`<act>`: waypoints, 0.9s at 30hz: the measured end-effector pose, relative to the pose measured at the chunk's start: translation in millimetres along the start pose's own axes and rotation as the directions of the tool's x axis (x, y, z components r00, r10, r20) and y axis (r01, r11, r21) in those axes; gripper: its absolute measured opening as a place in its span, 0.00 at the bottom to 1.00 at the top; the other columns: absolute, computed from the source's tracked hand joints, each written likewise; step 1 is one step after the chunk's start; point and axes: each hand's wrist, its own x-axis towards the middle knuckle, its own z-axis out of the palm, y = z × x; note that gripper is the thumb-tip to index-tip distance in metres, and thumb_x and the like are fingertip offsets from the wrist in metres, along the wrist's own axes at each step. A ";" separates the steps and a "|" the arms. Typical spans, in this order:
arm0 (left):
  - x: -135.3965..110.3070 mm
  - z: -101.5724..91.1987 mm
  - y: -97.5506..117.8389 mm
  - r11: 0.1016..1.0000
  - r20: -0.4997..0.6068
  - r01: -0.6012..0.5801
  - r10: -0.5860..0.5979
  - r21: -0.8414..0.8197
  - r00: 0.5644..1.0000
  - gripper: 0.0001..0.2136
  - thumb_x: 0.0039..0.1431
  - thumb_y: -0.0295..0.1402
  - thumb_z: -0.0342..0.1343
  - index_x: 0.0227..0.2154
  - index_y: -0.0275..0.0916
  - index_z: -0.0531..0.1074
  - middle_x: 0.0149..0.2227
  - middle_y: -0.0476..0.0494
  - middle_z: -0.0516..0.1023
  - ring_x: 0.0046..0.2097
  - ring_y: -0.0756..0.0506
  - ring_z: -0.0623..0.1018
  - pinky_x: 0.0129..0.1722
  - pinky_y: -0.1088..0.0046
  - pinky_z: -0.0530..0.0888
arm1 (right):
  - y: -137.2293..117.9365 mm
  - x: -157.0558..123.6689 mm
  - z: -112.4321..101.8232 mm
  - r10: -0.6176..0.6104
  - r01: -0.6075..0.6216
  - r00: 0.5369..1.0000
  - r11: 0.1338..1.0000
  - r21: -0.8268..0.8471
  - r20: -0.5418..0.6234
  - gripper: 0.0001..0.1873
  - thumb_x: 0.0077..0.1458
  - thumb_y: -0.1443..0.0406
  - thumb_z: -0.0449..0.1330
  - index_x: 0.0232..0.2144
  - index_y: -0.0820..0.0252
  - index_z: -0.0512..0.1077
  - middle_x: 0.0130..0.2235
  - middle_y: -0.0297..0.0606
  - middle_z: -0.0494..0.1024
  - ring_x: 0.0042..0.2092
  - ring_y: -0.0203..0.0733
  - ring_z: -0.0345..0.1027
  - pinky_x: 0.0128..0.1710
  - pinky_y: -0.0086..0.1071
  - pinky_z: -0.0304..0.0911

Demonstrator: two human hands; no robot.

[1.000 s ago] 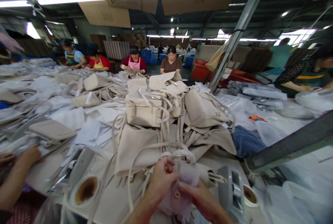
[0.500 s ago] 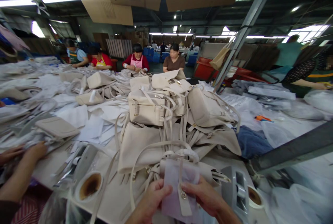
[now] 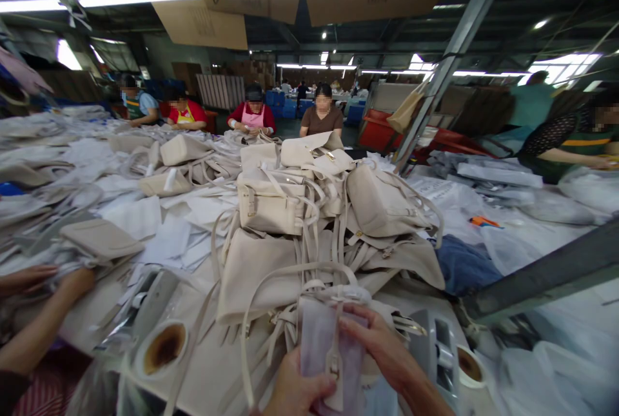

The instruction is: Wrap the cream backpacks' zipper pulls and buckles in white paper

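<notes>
At the bottom centre my left hand (image 3: 296, 391) grips the lower left edge of a pale translucent wrap sheet (image 3: 319, 338) laid over a cream bag. My right hand (image 3: 382, 346) pinches the sheet's upper right side, fingers curled on it. A cream strap tab with a metal buckle (image 3: 333, 371) hangs down the front of the sheet between my hands. The bag's long cream strap (image 3: 251, 313) loops out to the left over the table. Behind it lies a pile of cream handbags (image 3: 290, 209).
A tape dispenser (image 3: 438, 355) stands right of my hands, another with a brown-cored roll (image 3: 162, 345) at left. A co-worker's arm and hands (image 3: 39, 300) work at the left edge. Several people sit at the far side. A slanted steel post (image 3: 546, 274) crosses right.
My right hand has slid up to the top right of the sheet, and my left hand has dropped lower. The sheet and strap tab sit lower in view.
</notes>
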 end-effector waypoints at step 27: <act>10.0 18.6 64.6 0.976 0.275 0.011 -0.072 0.216 0.959 0.16 0.47 0.45 0.64 0.19 0.35 0.77 0.20 0.47 0.74 0.24 0.50 0.69 0.28 0.74 0.65 | -9.6 4.5 -4.3 -0.040 0.036 0.996 0.999 -0.041 -0.079 0.19 0.36 0.54 0.72 0.27 0.60 0.74 0.23 0.29 0.72 0.25 0.34 0.61 0.25 0.27 0.54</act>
